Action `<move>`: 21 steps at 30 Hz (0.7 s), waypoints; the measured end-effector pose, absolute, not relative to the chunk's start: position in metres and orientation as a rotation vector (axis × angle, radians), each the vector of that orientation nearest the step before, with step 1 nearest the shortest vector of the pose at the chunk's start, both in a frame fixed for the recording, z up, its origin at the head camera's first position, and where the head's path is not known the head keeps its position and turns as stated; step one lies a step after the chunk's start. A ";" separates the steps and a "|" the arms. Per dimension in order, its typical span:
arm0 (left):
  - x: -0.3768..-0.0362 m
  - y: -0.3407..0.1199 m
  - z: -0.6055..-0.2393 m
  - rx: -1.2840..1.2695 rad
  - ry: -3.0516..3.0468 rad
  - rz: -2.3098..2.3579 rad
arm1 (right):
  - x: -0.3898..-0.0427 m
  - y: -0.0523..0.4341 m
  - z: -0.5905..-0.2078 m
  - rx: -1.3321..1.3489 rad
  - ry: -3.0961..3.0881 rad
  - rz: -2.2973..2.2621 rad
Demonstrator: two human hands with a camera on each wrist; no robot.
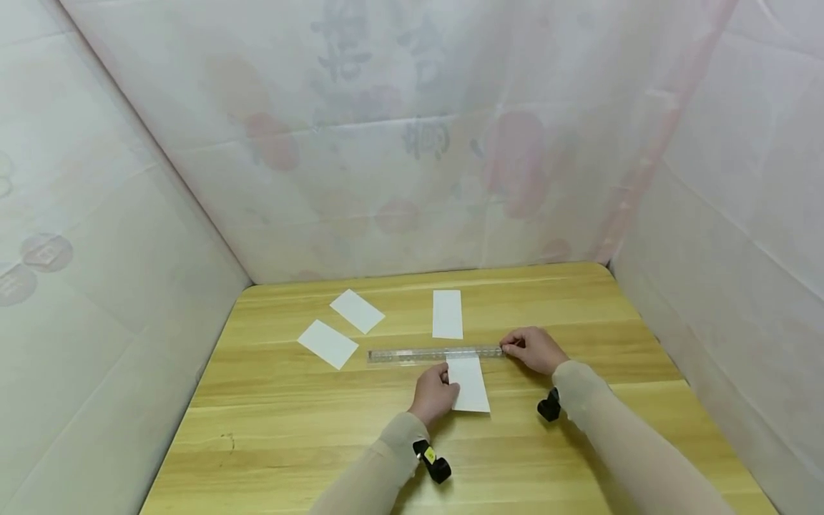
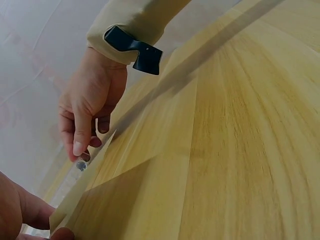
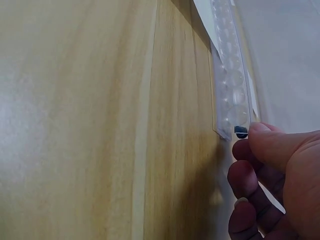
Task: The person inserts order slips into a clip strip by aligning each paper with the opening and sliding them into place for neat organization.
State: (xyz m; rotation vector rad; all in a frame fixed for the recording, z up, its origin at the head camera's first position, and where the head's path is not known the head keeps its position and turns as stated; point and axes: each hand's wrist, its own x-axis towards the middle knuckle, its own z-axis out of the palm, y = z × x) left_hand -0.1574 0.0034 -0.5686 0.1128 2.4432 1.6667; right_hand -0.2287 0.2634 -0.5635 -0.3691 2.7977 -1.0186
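Observation:
My left hand [image 1: 433, 393] pinches a white paper card [image 1: 472, 386] by its left side; in the left wrist view the card [image 2: 89, 182] is tilted up and casts a shadow on the table. The card's far end meets a long clear plastic strip [image 1: 402, 355] lying crosswise. Round shapes run in rows along this strip [image 3: 232, 75], and a small dark piece [image 3: 241, 131] sits at its right end. There the thumb and forefinger of my right hand [image 1: 534, 349] pinch the strip, the other fingers curled below.
Beyond the strip lies a white card [image 1: 447, 315], and two more, one card [image 1: 357, 311] and another card [image 1: 328, 344], lie at an angle to the left. Pale printed sheets [image 1: 412, 143] enclose the wooden table [image 1: 290, 443] at the back and sides.

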 end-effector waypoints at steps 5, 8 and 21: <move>-0.157 0.005 -0.569 0.080 2.453 1.660 | -0.230 0.263 -0.564 -0.369 2.803 -1.015; -0.155 0.006 -0.570 0.013 2.441 1.674 | -0.230 0.265 -0.566 -0.364 2.803 -1.008; -0.146 0.009 -0.572 -0.051 2.395 1.721 | -0.232 0.267 -0.568 -0.391 2.801 -1.025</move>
